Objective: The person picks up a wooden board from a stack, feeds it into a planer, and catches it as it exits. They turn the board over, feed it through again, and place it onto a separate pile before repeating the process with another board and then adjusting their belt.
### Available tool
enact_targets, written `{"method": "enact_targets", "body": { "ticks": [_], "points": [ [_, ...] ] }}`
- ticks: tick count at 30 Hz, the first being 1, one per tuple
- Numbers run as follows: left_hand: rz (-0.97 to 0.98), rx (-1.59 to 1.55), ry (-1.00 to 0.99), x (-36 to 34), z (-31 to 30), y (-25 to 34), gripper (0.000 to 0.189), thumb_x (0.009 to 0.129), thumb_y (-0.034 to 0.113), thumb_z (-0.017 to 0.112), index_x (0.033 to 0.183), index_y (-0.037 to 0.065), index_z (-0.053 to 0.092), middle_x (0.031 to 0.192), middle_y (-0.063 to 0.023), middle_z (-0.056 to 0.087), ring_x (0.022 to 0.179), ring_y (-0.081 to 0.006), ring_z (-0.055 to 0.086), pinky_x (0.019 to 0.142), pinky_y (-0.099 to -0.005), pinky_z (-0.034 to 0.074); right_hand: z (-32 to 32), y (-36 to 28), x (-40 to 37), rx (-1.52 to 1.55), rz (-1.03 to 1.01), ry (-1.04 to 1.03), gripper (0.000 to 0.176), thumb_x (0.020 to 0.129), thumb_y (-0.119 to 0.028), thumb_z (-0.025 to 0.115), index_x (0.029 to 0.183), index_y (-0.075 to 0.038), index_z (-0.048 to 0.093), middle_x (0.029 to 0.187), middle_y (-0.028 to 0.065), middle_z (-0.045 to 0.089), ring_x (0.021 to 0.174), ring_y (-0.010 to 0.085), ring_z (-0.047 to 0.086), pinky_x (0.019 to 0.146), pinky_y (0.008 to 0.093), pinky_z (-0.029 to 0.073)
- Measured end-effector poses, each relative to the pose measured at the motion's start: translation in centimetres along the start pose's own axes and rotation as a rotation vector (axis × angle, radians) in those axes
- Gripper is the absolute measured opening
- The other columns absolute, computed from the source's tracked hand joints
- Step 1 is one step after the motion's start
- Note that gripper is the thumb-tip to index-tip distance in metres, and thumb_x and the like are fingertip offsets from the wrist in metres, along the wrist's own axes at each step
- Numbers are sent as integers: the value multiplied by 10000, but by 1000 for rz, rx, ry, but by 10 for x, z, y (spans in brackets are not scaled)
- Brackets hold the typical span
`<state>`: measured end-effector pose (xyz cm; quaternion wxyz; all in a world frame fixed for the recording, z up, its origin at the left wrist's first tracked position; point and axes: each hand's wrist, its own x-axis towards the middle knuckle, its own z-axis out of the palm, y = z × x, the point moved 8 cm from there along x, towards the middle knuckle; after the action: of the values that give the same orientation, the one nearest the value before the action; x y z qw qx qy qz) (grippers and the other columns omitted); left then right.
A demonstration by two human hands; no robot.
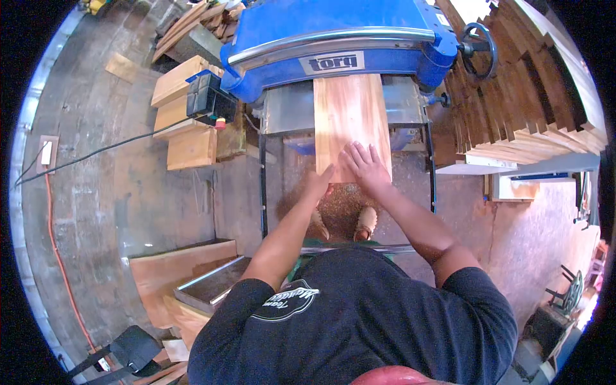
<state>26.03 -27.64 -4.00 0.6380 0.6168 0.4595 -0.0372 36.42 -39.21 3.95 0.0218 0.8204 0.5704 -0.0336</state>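
Note:
A wide, pale wooden board (pixel 350 115) lies flat on the metal bed of a blue thickness planer (pixel 333 38), its far end hidden under the machine's hood. At the board's near left corner, my left hand (pixel 317 184) grips the edge, thumb on top and fingertips showing below. My right hand (pixel 366 165) rests palm down on the near right part of the board, fingers stretched out.
Stacked planks (pixel 520 96) stand right of the planer, near its handwheel (pixel 478 51). Wooden blocks (pixel 183 109) and a black switch box (pixel 208 99) with a red button are on the left. A cable (pixel 102 149) runs to the wall. Dark frame rails flank my arms.

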Motion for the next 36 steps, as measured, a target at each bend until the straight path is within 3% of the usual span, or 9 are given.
{"method": "enact_targets", "body": {
  "ticks": [6, 8, 11, 17, 21, 24, 29, 31, 36],
  "points": [
    [20, 76, 11, 9, -5, 17, 436, 916, 409, 587, 668, 51, 606, 514, -36, 541, 393, -134, 485, 367, -296, 350, 0, 5, 13, -40, -20, -18, 649, 900, -143, 448, 1492, -126, 183, 1536, 99, 237, 1433, 272, 183, 1141, 511, 191],
    [28, 109, 6, 17, -6, 18, 446, 913, 415, 589, 663, 46, 602, 512, -36, 541, 387, -135, 481, 360, -299, 349, -2, 10, 17, 83, -19, 98, 776, 787, -131, 600, 1471, -112, 234, 1527, 126, 236, 1419, 294, 209, 1142, 508, 184],
    [120, 105, 22, 33, -7, 24, 468, 905, 452, 591, 689, 37, 610, 512, -36, 549, 385, -131, 489, 350, -300, 346, 0, 15, 25, 39, -9, 98, 705, 832, -131, 537, 1470, -114, 237, 1529, 115, 236, 1422, 278, 205, 1145, 500, 181],
    [-111, 169, -22, 27, -12, 16, 588, 847, 591, 593, 803, 4, 611, 661, -101, 622, 472, -134, 564, 402, -269, 462, -4, 20, 36, -38, 49, -18, 660, 894, -125, 454, 1492, -142, 176, 1552, 83, 199, 1434, 265, 178, 1161, 462, 155],
    [-55, 175, -457, -6, -17, -40, 553, 858, 574, 591, 929, 26, 578, 749, -65, 619, 583, -117, 571, 501, -259, 492, -8, 20, 37, 19, 113, -16, 699, 866, -101, 485, 1493, -141, 178, 1549, 90, 208, 1438, 272, 168, 1167, 442, 142],
    [16, 51, -566, -60, -63, -58, 358, 933, 396, 573, 1076, 69, 539, 914, -45, 620, 762, -116, 591, 650, -268, 514, 7, 24, 30, 68, 204, 182, 705, 798, -21, 522, 1454, -114, 279, 1492, 125, 311, 1410, 292, 231, 1136, 457, 209],
    [66, -92, -586, -109, -188, -98, 378, 931, 378, 578, 1123, 54, 544, 965, -63, 632, 806, -119, 600, 706, -274, 516, 6, -16, 11, 50, 419, 79, 791, 792, -104, 580, 1486, -112, 201, 1525, 169, 226, 1420, 354, 183, 1141, 491, 186],
    [52, -194, -512, -114, -245, -119, 356, 933, 362, 576, 1112, 55, 544, 961, -66, 636, 809, -131, 607, 720, -289, 517, 6, -37, 3, 187, 613, 239, 795, 733, -143, 707, 1428, -79, 327, 1493, 212, 253, 1398, 385, 215, 1127, 481, 229],
    [-14, -226, -271, -89, -368, -182, 367, 922, 381, 584, 1089, 57, 544, 953, -71, 638, 811, -145, 613, 721, -303, 516, 4, -183, 44, 420, 279, 260, 739, 704, -134, 746, 1361, -37, 422, 1457, 224, 312, 1352, 416, 288, 1112, 487, 258]
  ]
}}
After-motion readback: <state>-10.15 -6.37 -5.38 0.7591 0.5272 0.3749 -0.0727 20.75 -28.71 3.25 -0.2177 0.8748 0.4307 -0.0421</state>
